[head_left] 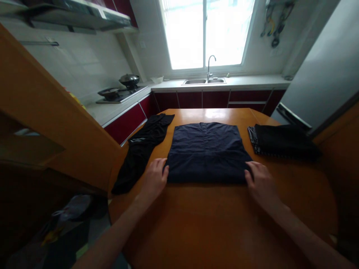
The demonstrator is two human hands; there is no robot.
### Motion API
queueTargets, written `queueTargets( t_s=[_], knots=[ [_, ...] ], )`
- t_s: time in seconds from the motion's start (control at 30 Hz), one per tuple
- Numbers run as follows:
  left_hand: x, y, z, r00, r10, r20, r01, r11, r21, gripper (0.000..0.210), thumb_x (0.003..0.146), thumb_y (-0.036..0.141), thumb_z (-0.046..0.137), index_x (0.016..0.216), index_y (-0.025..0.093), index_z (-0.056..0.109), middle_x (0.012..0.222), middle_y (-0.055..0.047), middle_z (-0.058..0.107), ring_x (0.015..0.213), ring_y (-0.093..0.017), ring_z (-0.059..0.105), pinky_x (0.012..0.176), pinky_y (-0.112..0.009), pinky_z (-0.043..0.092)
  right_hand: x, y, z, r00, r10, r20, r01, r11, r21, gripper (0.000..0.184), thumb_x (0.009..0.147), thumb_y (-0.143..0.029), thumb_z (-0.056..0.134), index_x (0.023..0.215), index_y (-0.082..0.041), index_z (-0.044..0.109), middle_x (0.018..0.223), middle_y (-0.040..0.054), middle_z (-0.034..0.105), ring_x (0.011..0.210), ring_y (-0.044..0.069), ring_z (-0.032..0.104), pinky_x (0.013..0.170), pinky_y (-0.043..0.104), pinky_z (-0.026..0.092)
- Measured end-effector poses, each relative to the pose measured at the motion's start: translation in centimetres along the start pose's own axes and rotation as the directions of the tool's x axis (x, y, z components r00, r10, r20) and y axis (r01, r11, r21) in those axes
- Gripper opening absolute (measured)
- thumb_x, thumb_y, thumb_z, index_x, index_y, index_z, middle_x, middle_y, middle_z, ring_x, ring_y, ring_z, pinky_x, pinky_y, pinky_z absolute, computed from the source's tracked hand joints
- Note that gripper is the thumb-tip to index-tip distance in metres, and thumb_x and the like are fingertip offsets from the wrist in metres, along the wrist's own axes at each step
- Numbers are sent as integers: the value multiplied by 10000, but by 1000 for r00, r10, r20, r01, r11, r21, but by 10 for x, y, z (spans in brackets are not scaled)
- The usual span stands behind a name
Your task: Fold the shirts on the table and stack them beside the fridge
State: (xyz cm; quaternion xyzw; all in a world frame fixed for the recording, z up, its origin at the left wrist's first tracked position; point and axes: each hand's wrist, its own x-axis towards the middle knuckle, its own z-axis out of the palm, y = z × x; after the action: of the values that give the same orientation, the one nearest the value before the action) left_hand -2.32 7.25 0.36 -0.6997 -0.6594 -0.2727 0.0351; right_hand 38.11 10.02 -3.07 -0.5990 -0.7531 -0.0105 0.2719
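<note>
A dark navy garment (206, 149), folded into a wide shape with a seam line down its middle, lies flat on the wooden table (213, 224). My left hand (154, 175) is at its near left corner, thumb and fingers closed on the edge. At the near right corner, my right hand (262, 183) holds the opposite edge in the same way. The fingertips are partly hidden against the dark cloth. Left of my left hand lies a long black garment (143, 147) with a small pale mark, loosely spread out.
A folded stack of black cloth (283, 140) rests on the table's right side. Beyond the table are a sink (195, 81) beneath a window, and a stove with a lidded pot (129, 80) and a pan (109, 93). A wooden partition (64, 112) stands at the left.
</note>
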Motion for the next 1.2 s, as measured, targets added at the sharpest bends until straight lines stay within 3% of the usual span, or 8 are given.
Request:
queueTargets(
  t_s=[0.17, 0.33, 0.43, 0.53, 0.67, 0.87, 1.07, 1.2],
  knots=[
    [47, 67, 69, 903, 329, 278, -321, 944, -76, 493, 1013, 211, 335, 1487, 186, 466, 1573, -105, 433, 1465, -250, 369, 1199, -466, 289, 45, -87, 52, 928, -279, 246, 258, 959, 116, 570, 1009, -310, 298, 1524, -96, 413, 1618, 151, 348, 1507, 292, 269, 1206, 499, 235],
    [49, 57, 109, 871, 295, 392, -315, 949, -15, 620, 1039, 486, 357, 1586, 199, 306, 1653, -106, 265, 1533, -282, 219, 1220, -526, 206, 70, -67, 86, 902, -221, 370, 215, 975, 58, 652, 1030, -477, 302, 1580, -127, 313, 1654, 134, 246, 1535, 277, 200, 1220, 550, 150],
    [51, 29, 107, 905, 222, 362, -241, 970, 9, 602, 1054, 477, 310, 1574, 176, 330, 1630, -127, 319, 1521, -290, 257, 1209, -530, 214, 76, -29, 87, 926, -148, 347, 156, 988, 7, 681, 1030, -543, 287, 1578, -141, 318, 1652, 140, 256, 1534, 284, 199, 1215, 558, 147],
    [62, 1, 99, 969, 80, 234, -90, 995, 34, 478, 1049, 366, 338, 1429, 150, 531, 1505, -164, 506, 1419, -318, 430, 1156, -520, 301, 83, -1, 85, 947, -110, 301, 126, 992, -32, 626, 1038, -500, 295, 1537, -136, 398, 1628, 152, 325, 1520, 296, 234, 1205, 552, 167],
    [75, -20, 92, 990, -6, 139, 10, 1000, -27, 247, 990, 286, 486, 1060, 198, 707, 1148, -114, 679, 1076, -273, 615, 982, -429, 443, 95, 20, 83, 985, -53, 162, 59, 998, -33, 444, 1024, -322, 345, 1325, -143, 618, 1407, 165, 590, 1319, 295, 501, 1118, 476, 315],
    [78, -17, 89, 997, -25, 78, 25, 1000, 2, 106, 956, 256, 569, 932, 205, 658, 1031, -92, 658, 1011, -284, 597, 941, -440, 426, 108, 37, 76, 992, 64, 110, -55, 995, -84, 258, 974, -309, 468, 922, -197, 695, 983, 119, 673, 997, 292, 564, 901, 430, 379],
    [81, -9, 85, 995, -48, 88, 40, 995, 95, 114, 955, 237, 563, 984, 194, 664, 1100, -122, 669, 1086, -315, 604, 1046, -537, 385, 106, 31, 69, 994, 98, 47, -91, 986, -142, 224, 975, -286, 464, 924, -185, 657, 1020, 137, 665, 1030, 304, 548, 979, 494, 332],
    [72, 19, 86, 983, 156, 96, -162, 985, 66, 336, 993, 206, 484, 1316, 200, 577, 1451, -127, 544, 1418, -306, 404, 1203, -580, 183, 97, 1, 65, 1000, 15, 4, -14, 990, -143, 311, 986, -259, 424, 1195, -145, 625, 1311, 201, 602, 1287, 351, 459, 1091, 552, 260]
  ],
)
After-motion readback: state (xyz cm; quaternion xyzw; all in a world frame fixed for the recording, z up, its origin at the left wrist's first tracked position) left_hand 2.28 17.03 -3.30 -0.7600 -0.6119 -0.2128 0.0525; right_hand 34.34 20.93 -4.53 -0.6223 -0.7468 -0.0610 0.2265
